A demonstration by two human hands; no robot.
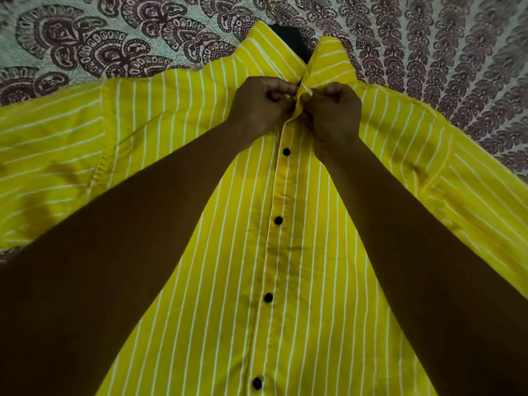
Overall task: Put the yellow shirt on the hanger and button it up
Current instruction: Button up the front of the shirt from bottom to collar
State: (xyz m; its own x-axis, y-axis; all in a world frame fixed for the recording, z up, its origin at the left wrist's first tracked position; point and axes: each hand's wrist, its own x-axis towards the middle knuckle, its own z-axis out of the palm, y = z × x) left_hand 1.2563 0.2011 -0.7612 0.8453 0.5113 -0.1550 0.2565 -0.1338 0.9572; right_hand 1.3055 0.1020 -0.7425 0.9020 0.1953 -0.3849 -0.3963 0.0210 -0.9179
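Observation:
The yellow shirt [308,252] with white stripes lies flat on the bed, front up, sleeves spread to both sides. Several black buttons [278,220] down the placket are fastened. A dark piece of the hanger [291,41] shows inside the open collar. My left hand [257,105] and my right hand [333,110] meet just below the collar. Each pinches one edge of the placket at the top button, which my fingers hide.
A bedsheet [114,44] with a dark paisley print on pale cloth covers the bed all around the shirt. My two forearms stretch over the shirt's lower front.

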